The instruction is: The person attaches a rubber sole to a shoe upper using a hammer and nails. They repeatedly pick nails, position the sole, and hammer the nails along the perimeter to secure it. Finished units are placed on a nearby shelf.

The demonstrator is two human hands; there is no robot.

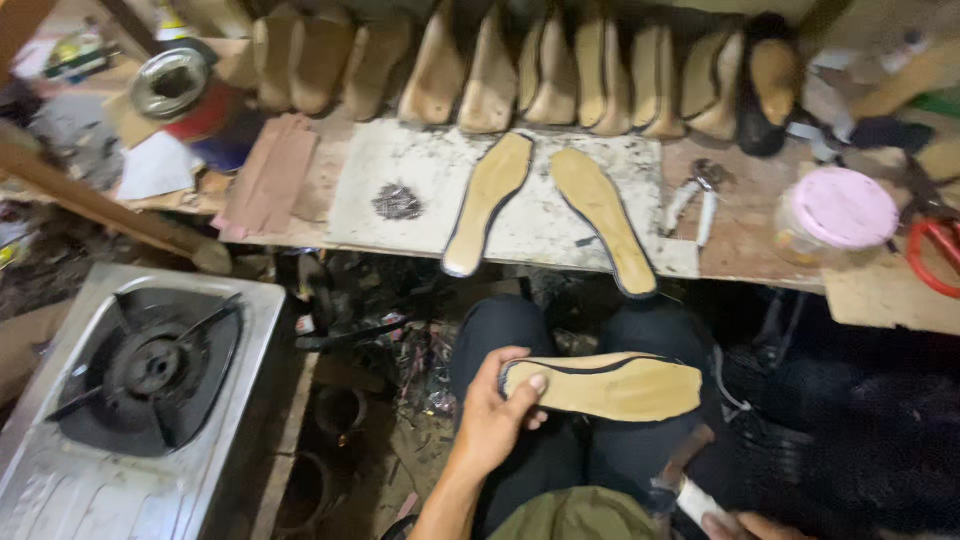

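My left hand [495,415] grips one end of a tan shoe insole with a dark edge [615,388], holding it flat over my lap. My right hand [745,525] shows only at the bottom edge, closed around a tool with a brown wooden handle [685,460]. Two more tan insoles [490,200] [603,215] lie side by side on a stained white board [400,160] on the workbench ahead.
A row of wooden shoe lasts [500,70] lines the back of the bench. A pile of small nails [397,202], pliers [695,195], a pink-lidded jar [838,215] and red-handled scissors [935,250] lie on it. A steel gas stove [140,390] stands at the left.
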